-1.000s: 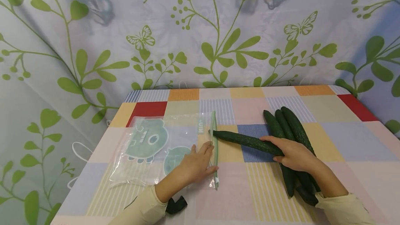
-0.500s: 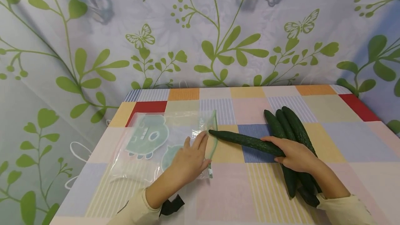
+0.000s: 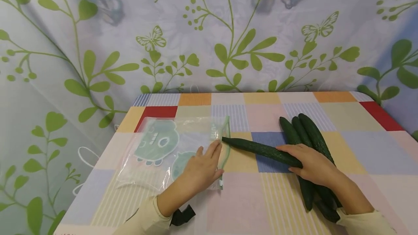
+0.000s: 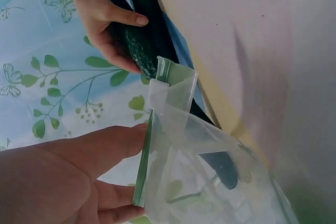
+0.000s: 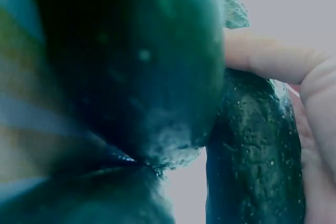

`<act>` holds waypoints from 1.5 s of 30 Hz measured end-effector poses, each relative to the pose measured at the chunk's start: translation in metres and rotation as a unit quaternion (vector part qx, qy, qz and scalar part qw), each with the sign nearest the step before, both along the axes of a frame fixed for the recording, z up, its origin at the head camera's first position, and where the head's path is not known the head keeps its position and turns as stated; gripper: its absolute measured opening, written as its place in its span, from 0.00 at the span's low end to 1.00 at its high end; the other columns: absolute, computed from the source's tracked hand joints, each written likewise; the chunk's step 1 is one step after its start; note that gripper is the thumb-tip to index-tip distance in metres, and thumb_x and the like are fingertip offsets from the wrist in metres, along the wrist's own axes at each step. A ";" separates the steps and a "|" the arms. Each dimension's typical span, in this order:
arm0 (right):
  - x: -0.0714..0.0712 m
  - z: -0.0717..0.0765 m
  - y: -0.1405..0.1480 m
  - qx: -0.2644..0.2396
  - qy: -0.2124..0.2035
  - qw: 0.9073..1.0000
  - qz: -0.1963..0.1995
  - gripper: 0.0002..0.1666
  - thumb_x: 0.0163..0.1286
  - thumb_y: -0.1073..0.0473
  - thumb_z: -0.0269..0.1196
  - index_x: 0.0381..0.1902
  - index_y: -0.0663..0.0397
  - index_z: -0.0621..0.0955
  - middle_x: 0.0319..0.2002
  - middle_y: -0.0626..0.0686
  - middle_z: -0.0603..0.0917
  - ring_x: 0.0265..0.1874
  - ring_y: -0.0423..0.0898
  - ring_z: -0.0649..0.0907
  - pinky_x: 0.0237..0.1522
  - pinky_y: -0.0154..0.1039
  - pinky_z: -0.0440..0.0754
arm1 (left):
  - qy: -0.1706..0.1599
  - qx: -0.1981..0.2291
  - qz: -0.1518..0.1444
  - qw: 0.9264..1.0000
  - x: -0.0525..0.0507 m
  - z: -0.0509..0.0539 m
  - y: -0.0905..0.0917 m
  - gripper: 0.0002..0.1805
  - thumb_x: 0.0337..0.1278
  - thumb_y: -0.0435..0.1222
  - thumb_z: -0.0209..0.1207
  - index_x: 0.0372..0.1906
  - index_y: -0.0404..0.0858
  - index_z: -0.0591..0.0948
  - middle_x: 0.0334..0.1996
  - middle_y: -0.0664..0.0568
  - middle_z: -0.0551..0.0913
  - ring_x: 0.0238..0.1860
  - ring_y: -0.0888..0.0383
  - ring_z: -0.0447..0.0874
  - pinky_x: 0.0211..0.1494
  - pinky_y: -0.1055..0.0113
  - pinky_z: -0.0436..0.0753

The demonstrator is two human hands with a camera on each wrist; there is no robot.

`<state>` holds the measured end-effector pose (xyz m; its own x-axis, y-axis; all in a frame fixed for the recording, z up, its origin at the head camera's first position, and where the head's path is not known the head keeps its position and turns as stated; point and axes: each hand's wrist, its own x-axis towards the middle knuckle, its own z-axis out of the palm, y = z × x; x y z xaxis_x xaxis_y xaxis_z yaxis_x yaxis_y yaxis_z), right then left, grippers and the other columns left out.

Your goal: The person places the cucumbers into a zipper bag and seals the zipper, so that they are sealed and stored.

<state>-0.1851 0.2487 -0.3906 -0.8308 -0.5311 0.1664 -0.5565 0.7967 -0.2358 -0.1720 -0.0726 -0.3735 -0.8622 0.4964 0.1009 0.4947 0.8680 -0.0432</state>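
Note:
A clear zip bag with green prints lies flat on the table. My left hand rests on it with fingers spread and fairly straight; in the left wrist view that hand touches the green zip strip with thumb and fingertips. My right hand grips one cucumber by its right end; its far tip is at the bag's zip edge, and the left wrist view shows that tip through the plastic. Whether it is inside cannot be told. The right wrist view shows my thumb against the cucumber.
Several more cucumbers lie side by side under and beyond my right hand. A black object sits by my left sleeve. The table has a patchwork cloth, and a leaf-patterned curtain hangs behind. A white cord hangs at the left.
My left hand has shifted slightly left, and the near part of the zip edge has moved left with it, so the edge now curves. The gripped cucumber has hardly moved.

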 end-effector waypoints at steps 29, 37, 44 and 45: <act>0.000 0.007 0.023 -0.131 0.023 0.991 -0.016 0.27 0.54 0.62 0.66 0.52 0.66 0.74 0.38 0.45 0.71 0.33 0.28 0.67 0.31 0.28 0.67 | -0.036 -0.043 0.004 0.998 -0.001 -0.003 0.003 0.39 0.53 0.52 0.58 0.67 0.40 0.61 0.67 0.55 0.59 0.52 0.40 0.74 0.34 0.57 0.81; -0.012 0.008 -0.002 -0.154 -0.004 0.988 -0.003 0.27 0.57 0.61 0.65 0.54 0.65 0.74 0.40 0.46 0.71 0.32 0.30 0.68 0.30 0.29 0.67 | -0.040 -0.043 0.000 0.998 0.001 -0.003 0.005 0.39 0.53 0.52 0.58 0.67 0.41 0.60 0.67 0.56 0.58 0.54 0.40 0.73 0.36 0.56 0.80; -0.025 0.013 -0.024 -0.147 -0.034 0.989 0.005 0.28 0.59 0.59 0.63 0.56 0.66 0.72 0.41 0.50 0.72 0.33 0.32 0.69 0.31 0.31 0.68 | -0.046 -0.047 -0.002 0.998 0.004 0.002 0.004 0.39 0.54 0.53 0.57 0.68 0.43 0.59 0.68 0.57 0.56 0.55 0.40 0.72 0.37 0.56 0.80; -0.026 0.014 -0.026 -0.144 -0.036 0.989 0.005 0.29 0.59 0.59 0.63 0.56 0.66 0.72 0.40 0.50 0.71 0.33 0.33 0.69 0.31 0.31 0.68 | -0.045 -0.046 -0.003 0.998 0.005 0.003 0.005 0.39 0.54 0.53 0.56 0.68 0.43 0.59 0.68 0.57 0.56 0.55 0.40 0.72 0.37 0.55 0.80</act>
<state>-0.2116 0.2223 -0.3769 -0.8404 -0.4791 0.2535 -0.5384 0.6844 -0.4917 -0.1672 -0.0681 -0.3706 -0.8627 0.5051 -0.0224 0.5053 0.8595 -0.0771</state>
